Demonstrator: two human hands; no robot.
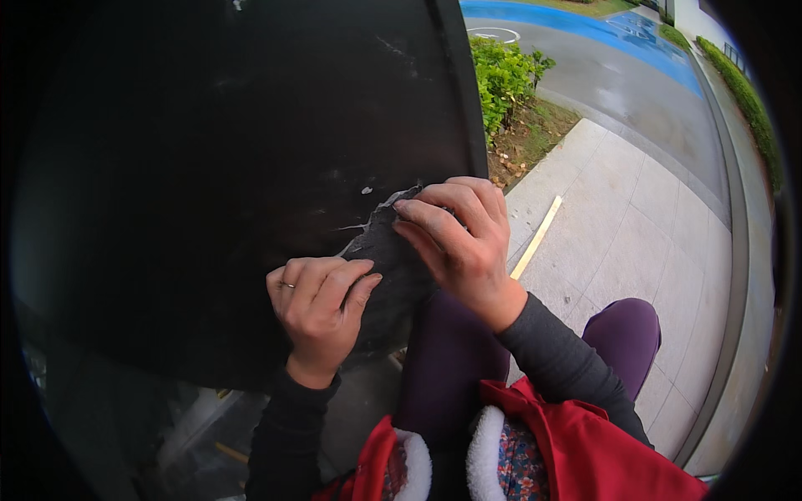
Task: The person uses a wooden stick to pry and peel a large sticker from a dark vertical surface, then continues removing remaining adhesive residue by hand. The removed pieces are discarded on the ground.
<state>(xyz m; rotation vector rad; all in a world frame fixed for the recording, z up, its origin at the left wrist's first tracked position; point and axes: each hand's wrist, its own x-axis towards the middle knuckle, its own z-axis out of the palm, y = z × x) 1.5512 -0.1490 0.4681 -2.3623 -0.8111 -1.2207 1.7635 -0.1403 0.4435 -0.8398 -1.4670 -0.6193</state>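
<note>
A large black panel (217,150) with a few white specks fills the left and middle of the view. Along its lower right part, a dark grey, cloth-like sheet (378,240) with a ragged, whitish torn edge stands away from the surface. My left hand (317,301) pinches this sheet at its lower left, thumb against the bent fingers. Higher up and to the right, my right hand (459,221) grips the same edge between thumb and fingers. The part of the sheet inside each pinch is hidden.
Pale paving slabs (643,225) lie at the right, with a thin yellowish wooden strip (536,238) on them. Green shrubs (504,79) grow beyond the panel's right edge. My knee (622,338) is below the strip. Blurred pale pieces (196,422) lie at lower left.
</note>
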